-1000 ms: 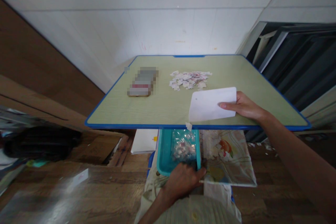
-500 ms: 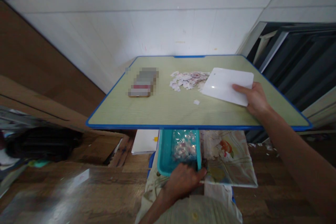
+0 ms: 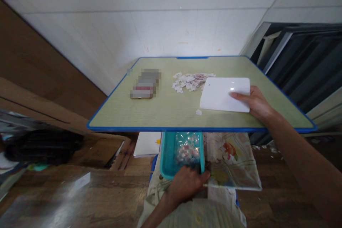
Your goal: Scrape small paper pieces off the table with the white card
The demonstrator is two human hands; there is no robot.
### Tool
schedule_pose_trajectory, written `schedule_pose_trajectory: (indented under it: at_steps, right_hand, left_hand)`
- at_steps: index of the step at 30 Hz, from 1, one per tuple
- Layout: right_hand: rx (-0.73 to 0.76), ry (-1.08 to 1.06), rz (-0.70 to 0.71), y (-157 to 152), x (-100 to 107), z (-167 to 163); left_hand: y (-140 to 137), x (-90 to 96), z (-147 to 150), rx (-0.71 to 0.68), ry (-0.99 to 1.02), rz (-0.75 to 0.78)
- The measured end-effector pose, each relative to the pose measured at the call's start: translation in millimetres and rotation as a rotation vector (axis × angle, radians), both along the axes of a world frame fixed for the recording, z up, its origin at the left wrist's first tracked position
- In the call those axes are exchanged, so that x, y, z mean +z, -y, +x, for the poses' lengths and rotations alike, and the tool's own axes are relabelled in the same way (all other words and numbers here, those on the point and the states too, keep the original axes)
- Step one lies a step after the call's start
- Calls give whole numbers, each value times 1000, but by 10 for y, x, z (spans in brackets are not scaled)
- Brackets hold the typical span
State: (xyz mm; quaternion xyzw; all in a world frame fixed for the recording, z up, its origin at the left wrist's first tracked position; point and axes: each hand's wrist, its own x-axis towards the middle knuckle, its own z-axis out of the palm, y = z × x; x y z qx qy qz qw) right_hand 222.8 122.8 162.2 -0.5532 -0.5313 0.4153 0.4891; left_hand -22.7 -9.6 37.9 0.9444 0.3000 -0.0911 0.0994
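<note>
My right hand (image 3: 256, 101) grips a white plastic board (image 3: 223, 94) by its right edge, thumb on top. The board is held at the right of the blue-edged table (image 3: 133, 115), beside a pile of small paper pieces (image 3: 191, 81). One loose paper piece (image 3: 198, 112) lies near the board's lower left corner. Below the table, my left hand (image 3: 187, 181) is closed on the near rim of a turquoise tray (image 3: 167, 165). A clear plastic bag (image 3: 188, 151) with small scraps in it lies in that tray.
A blurred-out phone-like object (image 3: 144, 84) lies on the table's left side. White sheets (image 3: 146, 144) and a flower-patterned cloth or cover (image 3: 235, 164) flank the tray. Dark panels (image 3: 307, 60) lean at the right; a wall stands behind the table.
My right hand has drawn the board toward me and slightly left, turning it level. The loose paper piece has slid nearer the table's front edge. My left hand stays put.
</note>
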Motion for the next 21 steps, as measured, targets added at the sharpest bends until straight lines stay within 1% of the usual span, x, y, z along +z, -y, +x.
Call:
schedule_pose_trajectory:
  at_steps: [4,7,13,18,21]
  right_hand:
    - [70,50,-24,-1,-17,10]
    - [104,109,-25,-3,-37,24]
    - [288,179,-55,20,-20,15]
    - [358,210,-52,23,-10,8]
    - [370,216,-53,21,-14,13]
  left_hand:
    - [15,-2,-1,3,-2,36]
    - [22,6,4,19,-19,26]
    - [13,15,5,20,-13,5]
    - [8,-7,2,19,24,9]
    - [11,-11,0,12,13,12]
